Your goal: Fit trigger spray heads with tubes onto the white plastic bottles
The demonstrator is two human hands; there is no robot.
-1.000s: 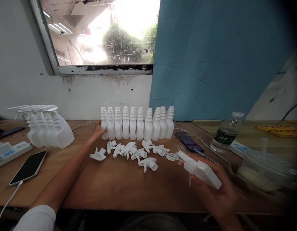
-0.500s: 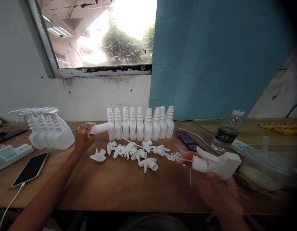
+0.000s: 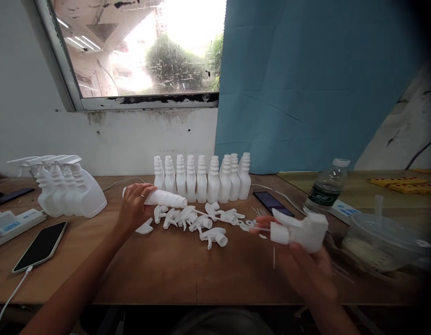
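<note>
My left hand (image 3: 134, 204) is wrapped round a white spray bottle (image 3: 164, 198), which lies tipped on its side in the air with its ribbed neck towards the right. In my right hand (image 3: 308, 267) is a white trigger spray head (image 3: 302, 231), its collar facing left. A thin dip tube (image 3: 215, 217) runs leftward from that collar, and its tip comes close to the bottle's mouth; whether it is inside I cannot tell. Below the bottle lie several loose trigger spray heads (image 3: 215, 236). Behind them stands a row of white bottles without heads (image 3: 201, 181).
Several bottles with spray heads fitted (image 3: 76, 190) stand at the left. Two phones (image 3: 41, 246) and a power strip (image 3: 18, 225) lie on the table (image 3: 166, 279). A water bottle (image 3: 325, 190) and a clear lidded bowl (image 3: 382, 242) are at the right, small white rings (image 3: 250, 223) near the middle.
The bottle in my left hand has moved right and down, its neck now nearer the tube tip. My right hand has brought the spray head slightly left.
</note>
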